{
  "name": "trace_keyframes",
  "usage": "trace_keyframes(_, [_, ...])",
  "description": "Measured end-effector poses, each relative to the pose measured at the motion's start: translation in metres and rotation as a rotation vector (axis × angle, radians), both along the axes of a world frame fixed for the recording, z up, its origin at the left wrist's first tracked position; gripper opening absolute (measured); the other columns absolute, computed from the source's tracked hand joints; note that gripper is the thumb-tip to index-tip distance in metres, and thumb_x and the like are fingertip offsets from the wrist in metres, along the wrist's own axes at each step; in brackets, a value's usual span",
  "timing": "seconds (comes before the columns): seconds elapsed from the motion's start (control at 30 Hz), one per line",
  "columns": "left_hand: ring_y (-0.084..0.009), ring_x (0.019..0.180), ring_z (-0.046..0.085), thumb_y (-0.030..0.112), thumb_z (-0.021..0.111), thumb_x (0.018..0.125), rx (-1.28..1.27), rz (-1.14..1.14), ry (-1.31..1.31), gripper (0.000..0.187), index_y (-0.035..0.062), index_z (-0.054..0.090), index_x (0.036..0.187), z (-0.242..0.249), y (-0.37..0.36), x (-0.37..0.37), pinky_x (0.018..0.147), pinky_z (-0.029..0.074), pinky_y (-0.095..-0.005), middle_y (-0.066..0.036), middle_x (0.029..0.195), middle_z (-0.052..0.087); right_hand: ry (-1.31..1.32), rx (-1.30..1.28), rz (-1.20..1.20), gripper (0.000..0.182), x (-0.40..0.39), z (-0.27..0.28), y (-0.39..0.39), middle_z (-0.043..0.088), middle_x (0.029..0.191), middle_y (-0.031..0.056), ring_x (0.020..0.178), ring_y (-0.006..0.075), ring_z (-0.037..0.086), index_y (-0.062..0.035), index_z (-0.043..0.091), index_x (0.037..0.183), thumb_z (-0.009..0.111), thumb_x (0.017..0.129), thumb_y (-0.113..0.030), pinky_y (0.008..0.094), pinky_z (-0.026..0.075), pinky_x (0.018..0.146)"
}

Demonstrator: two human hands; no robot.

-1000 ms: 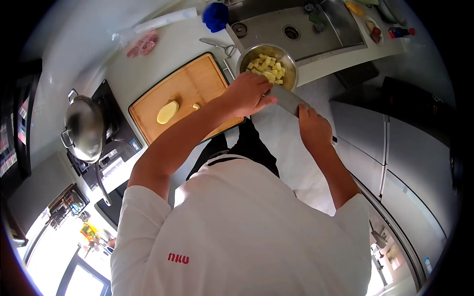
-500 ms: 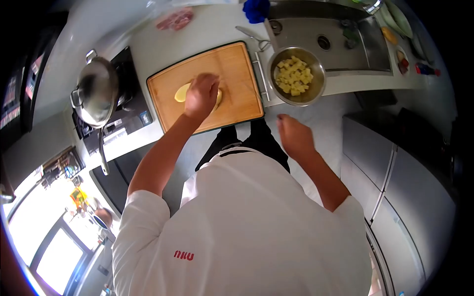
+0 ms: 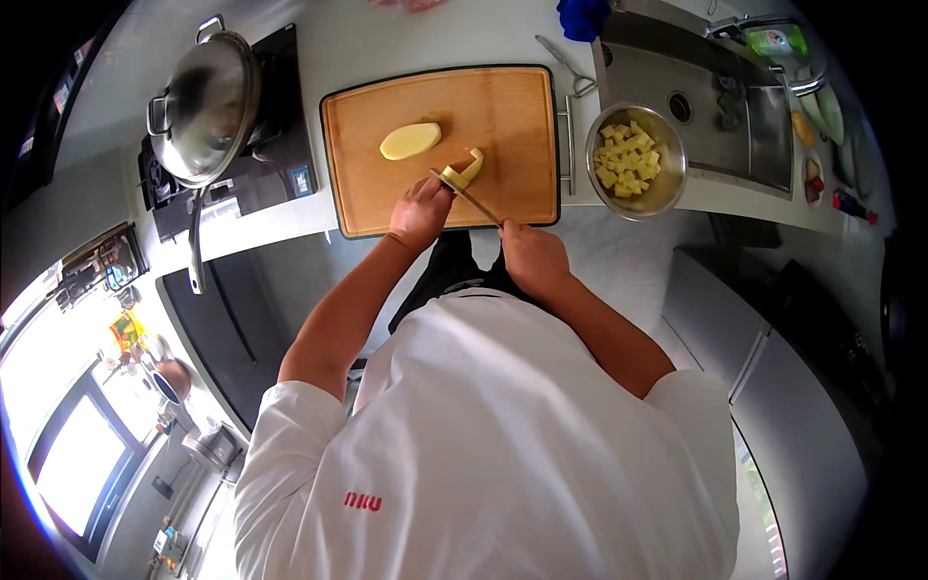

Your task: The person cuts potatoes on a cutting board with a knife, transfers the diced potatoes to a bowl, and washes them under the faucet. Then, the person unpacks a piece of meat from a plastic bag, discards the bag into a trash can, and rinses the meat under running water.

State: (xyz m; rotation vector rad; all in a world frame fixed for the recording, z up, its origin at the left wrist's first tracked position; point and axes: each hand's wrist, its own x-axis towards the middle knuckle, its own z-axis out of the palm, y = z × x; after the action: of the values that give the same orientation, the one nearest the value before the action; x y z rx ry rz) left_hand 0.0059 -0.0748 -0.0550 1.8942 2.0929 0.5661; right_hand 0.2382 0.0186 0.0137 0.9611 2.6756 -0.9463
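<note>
On the wooden cutting board (image 3: 367,203), my right hand (image 3: 535,257) grips the handle of a knife (image 3: 478,206). Its blade points up and left, against cut potato (image 3: 467,171). Bent fingers of my left hand (image 3: 422,213) press on the potato by the blade; the part under them is hidden. A peeled potato half (image 3: 411,141) lies apart, farther up the board. Right of the board, a metal bowl (image 3: 676,186) holds potato cubes (image 3: 628,159).
A lidded pan (image 3: 208,106) stands on the stove (image 3: 280,106) at left, its long handle jutting over the counter edge. A peeler (image 3: 565,64) lies behind the board. The sink (image 3: 715,130) is at right, with a blue cloth (image 3: 583,17) beside it.
My right hand has come from beside the counter to the board, where it now shows with the knife. My left hand has moved nearer the board's front edge. The view has shifted.
</note>
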Motion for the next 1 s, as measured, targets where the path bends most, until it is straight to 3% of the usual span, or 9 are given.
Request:
trace_keyframes(0.37, [-0.0306, 0.101, 0.067, 0.010, 0.062, 0.092, 0.003, -0.022, 0.028, 0.020, 0.0078, 0.070, 0.110, -0.003, -0.001, -0.005, 0.084, 0.059, -0.0432, -0.008, 0.108, 0.066, -0.138, -0.059, -0.006, 0.021, -0.008, 0.015, 0.002, 0.073, 0.083, 0.0200, 0.075, 0.0398, 0.073, -0.0020, 0.059, 0.098, 0.050, 0.105, -0.020, 0.0533, 0.056, 0.066])
trace_keyframes(0.57, [-0.0288, 0.099, 0.068, 0.009, 0.062, 0.091, 0.070, -0.025, 0.007, 0.020, 0.0080, 0.071, 0.109, -0.008, -0.002, -0.006, 0.082, 0.059, -0.0416, -0.007, 0.108, 0.066, -0.275, -0.068, 0.001, 0.024, -0.025, -0.025, 0.005, 0.074, 0.087, 0.0222, 0.081, 0.0417, 0.073, -0.0006, 0.060, 0.102, 0.048, 0.105, -0.021, 0.0563, 0.055, 0.070])
trace_keyframes(0.67, [-0.0292, 0.099, 0.068, 0.009, 0.062, 0.091, 0.089, -0.007, 0.011, 0.019, 0.0080, 0.072, 0.107, -0.007, -0.003, -0.004, 0.081, 0.059, -0.0419, -0.007, 0.109, 0.067, -0.221, -0.098, -0.007, 0.025, -0.022, -0.019, 0.008, 0.073, 0.086, 0.0218, 0.080, 0.0422, 0.073, -0.0006, 0.060, 0.103, 0.049, 0.106, -0.023, 0.0558, 0.055, 0.068])
trace_keyframes(0.77, [-0.0297, 0.099, 0.068, 0.010, 0.064, 0.091, 0.050, 0.013, 0.000, 0.016, 0.0080, 0.072, 0.105, -0.008, -0.008, -0.005, 0.081, 0.059, -0.0423, -0.008, 0.110, 0.067, -0.090, -0.017, -0.023, 0.027, -0.013, -0.013, 0.003, 0.070, 0.077, 0.0203, 0.069, 0.0425, 0.068, -0.0026, 0.055, 0.095, 0.052, 0.108, -0.026, 0.0543, 0.052, 0.059])
trace_keyframes(1.0, [-0.0297, 0.091, 0.069, 0.012, 0.069, 0.091, 0.132, 0.183, -0.065, 0.007, 0.0089, 0.070, 0.097, -0.009, -0.020, 0.003, 0.076, 0.059, -0.0436, -0.006, 0.102, 0.068, -0.111, -0.034, 0.027, 0.026, -0.007, 0.003, -0.003, 0.072, 0.083, 0.0200, 0.073, 0.0418, 0.071, -0.0022, 0.057, 0.099, 0.049, 0.108, -0.025, 0.0544, 0.055, 0.065])
